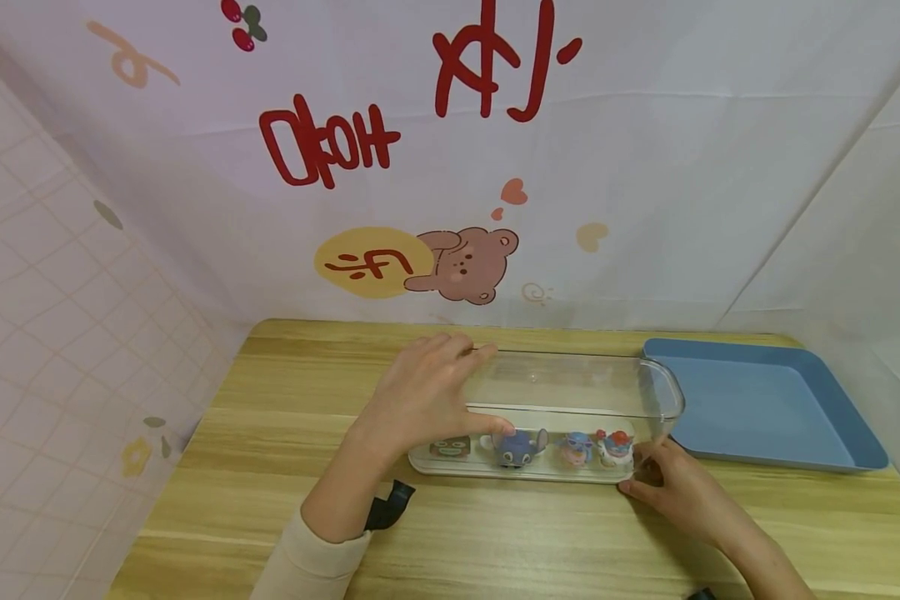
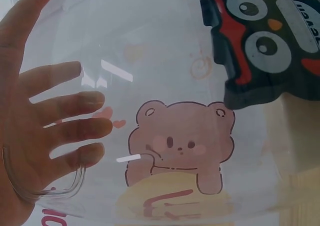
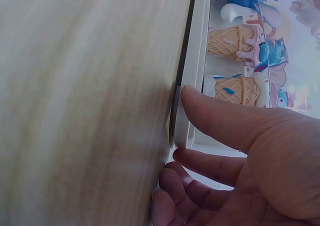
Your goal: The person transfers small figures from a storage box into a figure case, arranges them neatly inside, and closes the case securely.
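Observation:
A clear plastic cover (image 1: 570, 385) stands over a long white base (image 1: 570, 477) that bears several small figurines. My left hand (image 1: 423, 396) holds the cover at its left part, thumb at the front and fingers over the top. Low at the right end, my right hand (image 1: 678, 483) pinches the base, with its thumb (image 3: 215, 111) on the edge. Inside are a dark owl-faced piece (image 2: 260, 46), a blue big-eared figurine (image 1: 516, 450) and ice-cream-cone figurines (image 3: 232, 91). Whether the cover sits fully on the base, I cannot tell.
A blue tray (image 1: 765, 408) lies at the right, close behind my right hand. The wooden table (image 1: 270, 433) ends at a white printed cloth wall (image 1: 607, 167). Black wrist straps (image 1: 392, 507) show near my forearms.

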A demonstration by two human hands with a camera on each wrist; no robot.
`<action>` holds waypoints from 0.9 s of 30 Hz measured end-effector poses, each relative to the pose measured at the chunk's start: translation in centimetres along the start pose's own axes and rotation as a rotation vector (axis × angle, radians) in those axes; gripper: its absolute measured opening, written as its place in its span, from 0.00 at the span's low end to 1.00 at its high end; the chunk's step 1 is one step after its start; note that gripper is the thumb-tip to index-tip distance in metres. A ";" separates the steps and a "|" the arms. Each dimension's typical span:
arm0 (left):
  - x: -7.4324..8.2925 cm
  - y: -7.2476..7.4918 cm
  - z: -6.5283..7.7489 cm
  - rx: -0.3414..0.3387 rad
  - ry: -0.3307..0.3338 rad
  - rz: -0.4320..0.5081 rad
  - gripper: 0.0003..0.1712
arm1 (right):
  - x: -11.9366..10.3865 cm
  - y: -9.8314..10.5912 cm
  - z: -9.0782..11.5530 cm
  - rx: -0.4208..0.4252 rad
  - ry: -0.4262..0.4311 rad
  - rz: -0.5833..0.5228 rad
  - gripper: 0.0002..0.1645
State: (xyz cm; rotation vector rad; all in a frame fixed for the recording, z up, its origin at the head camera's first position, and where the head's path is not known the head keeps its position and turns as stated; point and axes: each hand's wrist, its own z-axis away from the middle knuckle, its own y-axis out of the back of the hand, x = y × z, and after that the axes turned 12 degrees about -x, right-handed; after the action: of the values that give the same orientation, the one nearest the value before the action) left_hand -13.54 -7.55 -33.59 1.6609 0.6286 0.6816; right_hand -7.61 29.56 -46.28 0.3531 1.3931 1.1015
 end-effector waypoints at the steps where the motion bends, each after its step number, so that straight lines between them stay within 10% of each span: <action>1: 0.0 0.0 0.0 0.002 -0.001 0.000 0.56 | 0.0 0.0 0.0 0.004 0.004 0.000 0.15; 27: 0.5 -1.4 0.0 -0.006 0.004 -0.008 0.56 | 0.1 0.0 0.1 0.001 0.030 0.007 0.13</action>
State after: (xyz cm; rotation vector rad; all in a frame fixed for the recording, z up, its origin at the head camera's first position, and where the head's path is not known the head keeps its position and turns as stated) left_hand -13.26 -6.86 -34.93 1.6511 0.6353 0.6799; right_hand -7.57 29.71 -46.35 0.3432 1.4198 1.1160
